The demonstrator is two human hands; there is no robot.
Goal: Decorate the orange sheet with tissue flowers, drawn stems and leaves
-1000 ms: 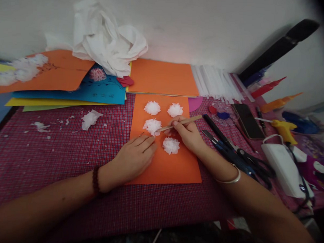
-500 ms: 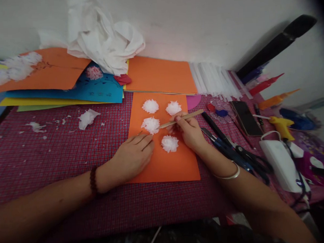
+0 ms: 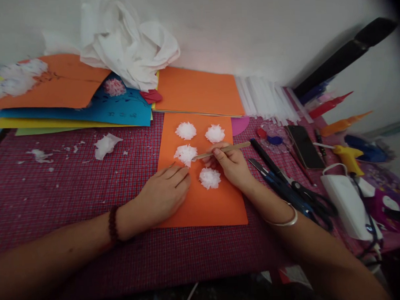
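Note:
An orange paper sheet (image 3: 209,207) lies on the checked red cloth, with several white tissue flowers on it. My left hand (image 3: 164,193) rests flat on the sheet's left edge, fingers stretched out, just below the middle-left flower (image 3: 186,154). My right hand (image 3: 232,165) pinches a thin wooden stick (image 3: 233,147) whose tip touches that flower. Another flower (image 3: 209,178) lies right beside my right hand. Two more flowers (image 3: 186,130) sit further up the sheet.
Scissors (image 3: 288,188), a phone (image 3: 304,146), a yellow glue gun (image 3: 348,157) and a white box (image 3: 346,203) crowd the right side. Coloured paper sheets (image 3: 119,111), crumpled white tissue (image 3: 129,47) and white strips (image 3: 266,103) line the wall. Tissue scraps (image 3: 106,144) lie at left.
The stick's tip has stayed at the middle-left flower with only small shifts of my right hand. My left hand has kept flat on the sheet. The view has drifted slightly.

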